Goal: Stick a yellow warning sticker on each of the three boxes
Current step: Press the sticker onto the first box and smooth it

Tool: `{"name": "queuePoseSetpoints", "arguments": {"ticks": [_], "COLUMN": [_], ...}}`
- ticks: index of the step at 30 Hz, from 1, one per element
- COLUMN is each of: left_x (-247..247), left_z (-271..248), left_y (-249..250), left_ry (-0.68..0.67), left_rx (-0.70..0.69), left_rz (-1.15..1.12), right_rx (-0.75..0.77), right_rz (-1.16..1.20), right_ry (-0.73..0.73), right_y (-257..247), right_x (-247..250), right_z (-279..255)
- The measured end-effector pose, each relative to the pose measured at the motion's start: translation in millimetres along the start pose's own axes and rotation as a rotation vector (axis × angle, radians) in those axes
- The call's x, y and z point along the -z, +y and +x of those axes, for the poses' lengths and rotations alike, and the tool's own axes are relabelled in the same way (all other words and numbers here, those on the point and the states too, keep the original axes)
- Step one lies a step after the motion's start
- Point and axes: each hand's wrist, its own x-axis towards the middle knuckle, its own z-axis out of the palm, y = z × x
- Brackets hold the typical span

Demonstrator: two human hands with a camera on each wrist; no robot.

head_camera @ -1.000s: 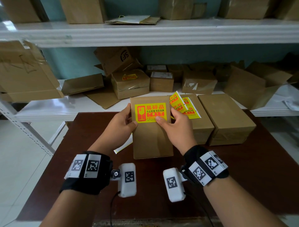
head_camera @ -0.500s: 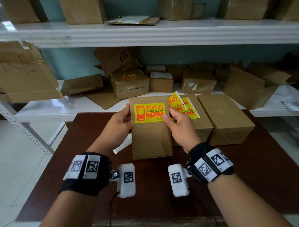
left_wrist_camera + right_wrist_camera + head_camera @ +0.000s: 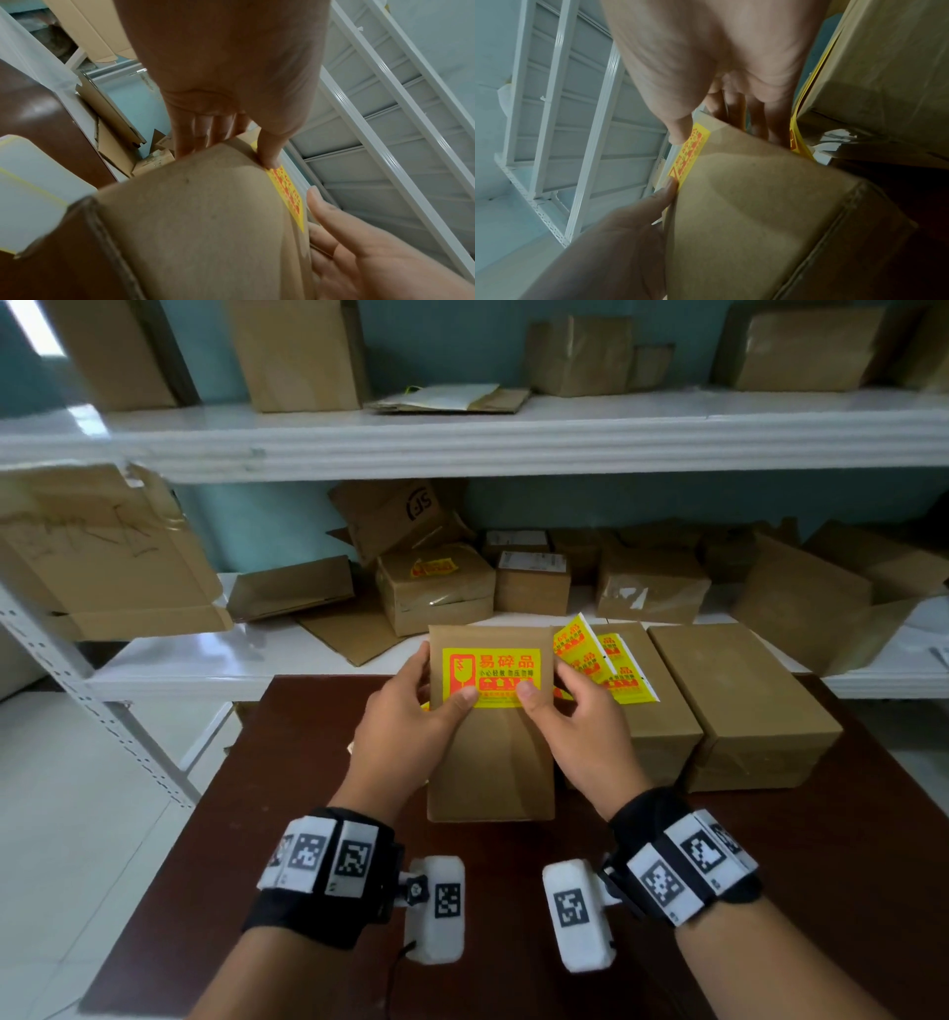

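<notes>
A brown cardboard box (image 3: 490,762) is tilted up off the dark table (image 3: 821,891), between both hands. A yellow warning sticker (image 3: 491,677) lies on its upper face. My left hand (image 3: 405,726) grips the box's left edge, its thumb pressing the sticker's lower left (image 3: 285,182). My right hand (image 3: 585,737) grips the right edge, its thumb on the sticker's lower right (image 3: 693,150). To the right are a second box (image 3: 662,726), with loose yellow sticker sheets (image 3: 601,665) on top, and a third box (image 3: 739,706) with a bare top.
A white shelf (image 3: 215,660) runs behind the table, crowded with cartons; one carton (image 3: 436,593) there bears a yellow sticker. A white backing sheet (image 3: 33,192) lies on the table left of the held box. A metal rack post (image 3: 102,716) stands at the left.
My left thumb has slid from the sticker's left side onto its lower edge. My right thumb has shifted slightly along the lower right. The box stays in both hands.
</notes>
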Motion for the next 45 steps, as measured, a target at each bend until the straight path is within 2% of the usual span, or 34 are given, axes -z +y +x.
{"name": "queuePoseSetpoints", "arguments": {"ticks": [3, 11, 18, 31, 37, 41, 45], "left_x": [-3, -10, -12, -12, -12, -13, -11], "left_z": [0, -3, -5, 1, -1, -8, -7], "left_y": [-3, 6, 9, 3, 7, 16, 16], "left_ry": [0.005, 0.030, 0.097, 0.071, 0.087, 0.115, 0.102], "left_rx": [-0.007, 0.046, 0.077, 0.093, 0.142, 0.147, 0.124], "left_rz": [0.015, -0.003, -0.001, -0.098, -0.019, 0.170, 0.183], "right_rx": [-0.046, -0.030, 0.017, 0.021, -0.010, -0.003, -0.064], "right_rz": [0.006, -0.030, -0.066, -0.115, -0.139, -0.208, -0.125], "right_ry": [0.027, 0.148, 0.135, 0.089, 0.093, 0.128, 0.160], "right_y": [3, 7, 5, 8, 1, 2, 2], "right_x": [-3, -4, -5, -2, -4, -17, -24], "right_z": [0, -1, -3, 3, -2, -14, -16]}}
